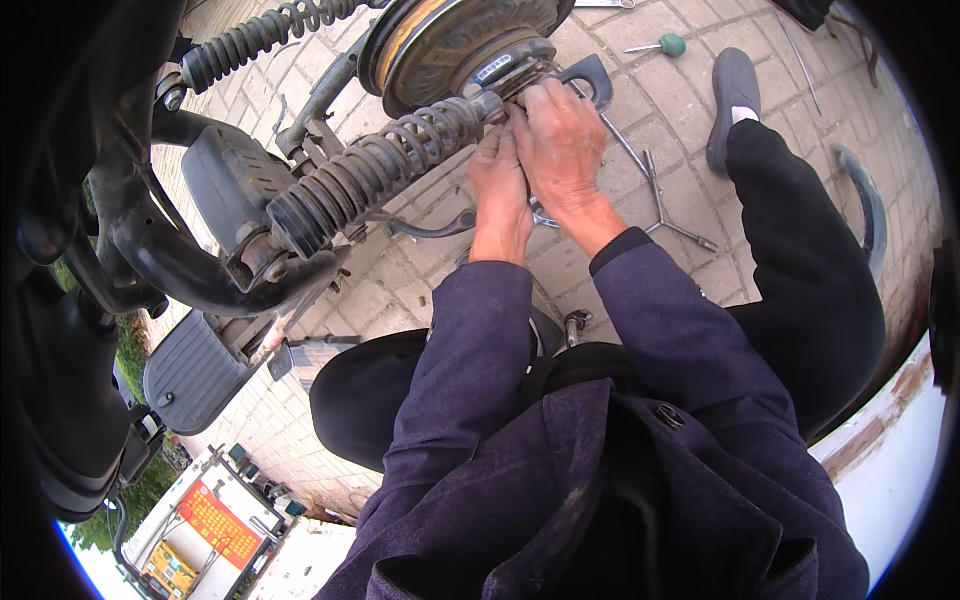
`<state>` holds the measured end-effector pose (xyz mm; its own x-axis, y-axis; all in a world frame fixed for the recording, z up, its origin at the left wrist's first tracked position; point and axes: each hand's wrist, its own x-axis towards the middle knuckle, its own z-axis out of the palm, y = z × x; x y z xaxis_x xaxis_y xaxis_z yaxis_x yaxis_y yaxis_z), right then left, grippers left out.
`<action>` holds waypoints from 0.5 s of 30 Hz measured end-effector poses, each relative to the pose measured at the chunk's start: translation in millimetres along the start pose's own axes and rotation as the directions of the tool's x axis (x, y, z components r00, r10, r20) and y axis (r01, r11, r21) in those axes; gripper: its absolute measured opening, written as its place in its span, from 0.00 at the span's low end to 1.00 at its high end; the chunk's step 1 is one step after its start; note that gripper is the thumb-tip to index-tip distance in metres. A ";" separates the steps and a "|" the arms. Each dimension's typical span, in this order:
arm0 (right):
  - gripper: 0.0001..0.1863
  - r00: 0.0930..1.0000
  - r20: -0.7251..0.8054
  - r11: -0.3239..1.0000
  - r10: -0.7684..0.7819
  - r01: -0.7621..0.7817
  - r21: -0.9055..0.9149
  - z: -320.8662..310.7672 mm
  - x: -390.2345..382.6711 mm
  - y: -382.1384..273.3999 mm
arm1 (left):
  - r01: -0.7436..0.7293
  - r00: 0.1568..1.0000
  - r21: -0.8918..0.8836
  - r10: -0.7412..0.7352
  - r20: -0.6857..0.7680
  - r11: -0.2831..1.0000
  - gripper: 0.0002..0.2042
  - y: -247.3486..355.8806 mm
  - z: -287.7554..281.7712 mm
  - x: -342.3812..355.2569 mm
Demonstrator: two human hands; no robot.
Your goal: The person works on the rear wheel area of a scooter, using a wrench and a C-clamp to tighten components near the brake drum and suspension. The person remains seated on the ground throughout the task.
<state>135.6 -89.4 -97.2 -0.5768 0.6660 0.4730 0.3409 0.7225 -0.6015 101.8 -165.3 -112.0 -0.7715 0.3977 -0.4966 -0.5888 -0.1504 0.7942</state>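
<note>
Both my hands are close together at the end of a coil-spring shock absorber [385, 165], beside the hub of a dusty wheel [455, 65]. My left hand [502, 185] is closed at the shock's end fitting, its fingertips partly hidden. Over it and slightly to the right, my right hand [562, 140] has its fingers curled in against the hub. Whatever the fingers pinch is hidden behind them. A dark plate with a hole [590, 80] sticks out just past my right hand. Part of a shiny metal tool [542, 216] shows between my wrists.
A three-armed socket wrench [657, 192] lies on the paving right of my hands. Farther off is a green-handled screwdriver [672, 45]. A second shock absorber [260, 42] and a black frame tube [185, 265] stand left. A curved grey strip [865, 205] lies beyond my right leg.
</note>
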 end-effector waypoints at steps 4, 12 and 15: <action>0.10 0.998 0.011 0.997 -0.062 0.063 -0.034 2.6 3.4 2.5 | 0.020 1.000 0.024 -0.019 -0.024 1.000 0.13 0.6 -1.2 -1.6; 0.08 1.000 -0.017 1.000 -0.006 0.006 -0.019 -0.2 2.3 -0.7 | 0.030 1.000 -0.032 -0.030 -0.004 0.999 0.13 0.9 0.6 1.1; 0.08 0.998 -0.022 0.998 -0.051 0.050 -0.031 0.0 2.6 -0.7 | 0.026 1.000 -0.029 -0.027 -0.006 0.999 0.13 1.5 0.2 0.1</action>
<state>133.8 -88.2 -95.5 -0.5769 0.6324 0.5169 0.3341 0.7602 -0.5572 100.9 -165.4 -110.8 -0.7572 0.3957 -0.5197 -0.6156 -0.1661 0.7704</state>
